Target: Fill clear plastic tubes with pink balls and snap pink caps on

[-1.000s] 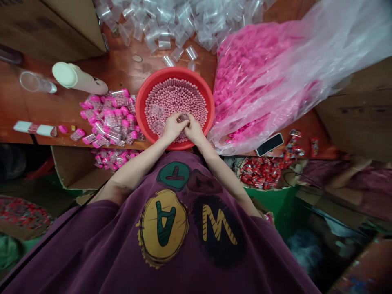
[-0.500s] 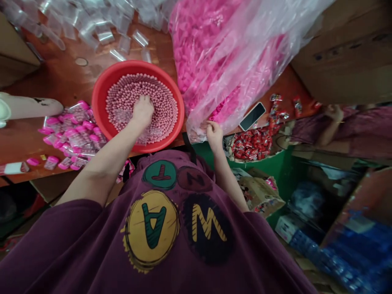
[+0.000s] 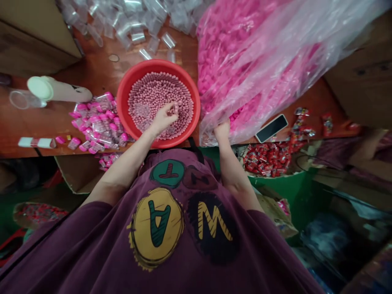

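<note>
A red basin (image 3: 122,81) holds a mass of small pink beads (image 3: 153,90). Above the beads my left hand (image 3: 163,119) is closed on a small clear tube (image 3: 175,108), which seems to have pink beads in it. A few clear tubes lie on the beads, near the hand. My right hand (image 3: 222,131) reaches into the lower edge of a big clear plastic bag (image 3: 211,132). Bright pink caps (image 3: 239,116) fill that bag. The fingers of the right hand are hidden by plastic and caps.
Left of the basin is a heap of filled tubes with pink caps (image 3: 98,122), beside a white bottle (image 3: 65,90). Loose clear tubes (image 3: 137,37) cover the back. Right are a phone (image 3: 271,128) and red wrapped packets (image 3: 266,159). A carton (image 3: 36,36) stands left.
My left hand has lifted out of the beads and now holds the tube above them. My right hand has gone deeper into the bag's edge. The view has turned left.
</note>
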Action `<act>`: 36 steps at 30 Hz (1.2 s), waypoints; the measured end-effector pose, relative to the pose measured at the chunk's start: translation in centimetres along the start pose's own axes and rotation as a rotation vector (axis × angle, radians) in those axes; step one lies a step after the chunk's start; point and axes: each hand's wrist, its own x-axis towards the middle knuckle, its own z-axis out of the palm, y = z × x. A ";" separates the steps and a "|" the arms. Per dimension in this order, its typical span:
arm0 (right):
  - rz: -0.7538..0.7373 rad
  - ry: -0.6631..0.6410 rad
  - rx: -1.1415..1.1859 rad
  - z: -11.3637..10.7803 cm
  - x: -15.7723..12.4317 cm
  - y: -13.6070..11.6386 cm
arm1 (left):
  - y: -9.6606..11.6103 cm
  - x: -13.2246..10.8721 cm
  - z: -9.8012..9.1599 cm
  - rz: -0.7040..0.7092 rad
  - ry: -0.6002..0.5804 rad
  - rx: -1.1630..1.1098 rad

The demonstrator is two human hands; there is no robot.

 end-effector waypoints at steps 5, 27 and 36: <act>0.334 0.047 0.060 -1.6 -2.1 -1.3 | 2.5 -3.3 -1.7 -0.173 -0.174 -0.405; -0.672 -0.073 0.384 -4.7 -6.7 -20.1 | 6.2 -7.0 -4.3 -0.184 -0.295 -0.582; -0.832 -0.078 0.237 -4.9 -7.5 -21.4 | 5.8 -7.2 -5.8 -0.205 -0.296 -0.600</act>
